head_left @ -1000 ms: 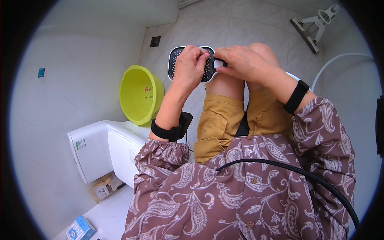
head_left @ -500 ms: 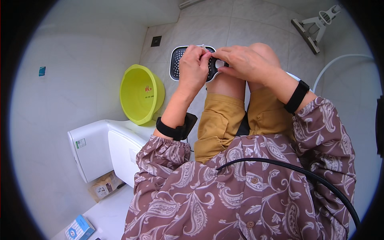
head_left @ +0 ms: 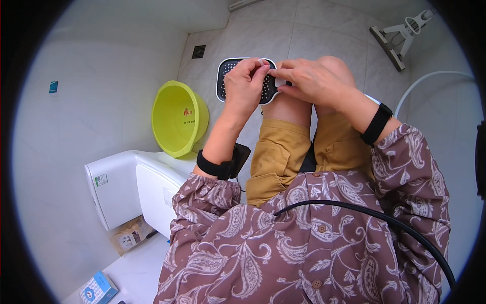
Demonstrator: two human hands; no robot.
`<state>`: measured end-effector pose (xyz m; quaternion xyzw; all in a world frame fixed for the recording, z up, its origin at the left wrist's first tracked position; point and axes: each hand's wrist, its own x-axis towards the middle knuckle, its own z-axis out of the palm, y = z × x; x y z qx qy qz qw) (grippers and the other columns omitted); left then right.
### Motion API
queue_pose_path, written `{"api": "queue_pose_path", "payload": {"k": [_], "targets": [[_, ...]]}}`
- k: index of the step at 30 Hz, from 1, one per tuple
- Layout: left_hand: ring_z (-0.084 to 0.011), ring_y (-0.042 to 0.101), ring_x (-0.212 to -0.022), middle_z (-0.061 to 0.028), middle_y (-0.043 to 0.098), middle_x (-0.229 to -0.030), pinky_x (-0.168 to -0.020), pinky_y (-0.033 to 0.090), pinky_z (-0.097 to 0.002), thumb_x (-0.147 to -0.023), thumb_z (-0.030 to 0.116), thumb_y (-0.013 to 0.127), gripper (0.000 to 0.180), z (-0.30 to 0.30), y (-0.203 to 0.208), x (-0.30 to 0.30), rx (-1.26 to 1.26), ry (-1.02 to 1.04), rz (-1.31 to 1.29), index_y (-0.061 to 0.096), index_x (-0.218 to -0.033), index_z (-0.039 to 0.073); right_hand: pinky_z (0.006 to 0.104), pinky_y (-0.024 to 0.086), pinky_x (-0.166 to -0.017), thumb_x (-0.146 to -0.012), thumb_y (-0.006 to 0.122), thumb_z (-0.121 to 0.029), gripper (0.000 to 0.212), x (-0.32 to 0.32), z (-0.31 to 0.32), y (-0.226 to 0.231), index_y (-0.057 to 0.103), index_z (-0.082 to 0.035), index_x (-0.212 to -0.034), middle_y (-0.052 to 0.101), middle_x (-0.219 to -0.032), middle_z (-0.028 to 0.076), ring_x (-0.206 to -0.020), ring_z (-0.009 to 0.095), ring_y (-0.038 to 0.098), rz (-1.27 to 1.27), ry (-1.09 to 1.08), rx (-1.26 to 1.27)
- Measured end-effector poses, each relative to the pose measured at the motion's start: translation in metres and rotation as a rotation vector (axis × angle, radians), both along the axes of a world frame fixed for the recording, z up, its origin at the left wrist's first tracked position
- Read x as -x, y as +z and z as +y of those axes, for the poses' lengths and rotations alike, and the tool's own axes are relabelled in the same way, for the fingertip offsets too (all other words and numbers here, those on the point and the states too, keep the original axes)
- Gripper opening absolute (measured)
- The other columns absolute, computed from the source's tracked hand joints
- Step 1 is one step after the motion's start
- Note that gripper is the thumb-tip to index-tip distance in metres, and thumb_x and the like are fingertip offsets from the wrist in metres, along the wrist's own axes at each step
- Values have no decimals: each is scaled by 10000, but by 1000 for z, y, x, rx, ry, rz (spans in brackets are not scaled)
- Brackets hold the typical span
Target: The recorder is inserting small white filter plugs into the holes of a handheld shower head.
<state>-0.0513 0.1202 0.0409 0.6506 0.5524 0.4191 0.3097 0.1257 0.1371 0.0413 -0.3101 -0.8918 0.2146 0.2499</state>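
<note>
A shower head (head_left: pixel 228 66) with a black face, rows of pale nozzles and a white rim lies over my knee, its face up. Above the face, my left hand (head_left: pixel 244 85) pinches a thin white piece (head_left: pixel 261 62) between thumb and fingertips; its lower end is hidden. My right hand (head_left: pixel 313 80) is closed around the neck of the shower head, its fingertips close to those of my left hand. Part of the face is covered by the left hand.
At left, a yellow-green basin (head_left: pixel 174 119) stands tilted beside a white toilet (head_left: pixel 121 197). A floor drain (head_left: pixel 198 51) lies beyond. Far right are a squeegee mop (head_left: pixel 395 43) and a white hose (head_left: pixel 430 78). A blue-white box (head_left: pixel 99 289) sits lower left; a black cable (head_left: pixel 374 215) crosses my shirt.
My left hand has shifted very slightly left, and the thin white piece in its fingers has tilted a little. The right hand keeps its place on the shower head.
</note>
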Motion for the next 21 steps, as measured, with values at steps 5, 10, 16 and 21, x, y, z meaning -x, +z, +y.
{"api": "queue_pose_path", "payload": {"k": [5, 10, 16, 21], "targets": [[-175, 620, -623, -120, 642, -724, -593, 474, -280, -815, 63, 593, 73, -4, 8, -6, -15, 39, 122, 616, -830, -5, 381, 458, -789, -813, 588, -170, 351, -4, 0, 7, 567, -60, -1146, 585, -1029, 116, -924, 303, 560, -164, 15, 142], [-119, 607, -644, -79, 645, -718, -603, 472, -242, -824, 48, 584, 73, -5, 9, -8, 60, 63, 65, 623, -842, -12, 376, 459, -781, -817, 583, -173, 340, -5, 1, 3, 577, -59, -1137, 586, -1011, 116, -910, 299, 563, -150, 10, 117], [-76, 600, -687, -48, 647, -742, -644, 476, -210, -835, 31, 581, 81, -8, 4, -10, 115, 69, -53, 635, -864, -22, 375, 461, -772, -815, 583, -172, 323, -5, 1, 4, 592, -59, -1118, 587, -996, 119, -899, 297, 566, -155, 7, 126], [-88, 603, -697, -58, 657, -772, -660, 477, -222, -829, 48, 607, 93, -13, 5, -12, 39, 67, 37, 656, -885, -10, 375, 462, -765, -810, 586, -169, 330, -5, 1, 3, 592, -58, -1121, 586, -997, 121, -896, 298, 568, -159, 1, 121]]}}
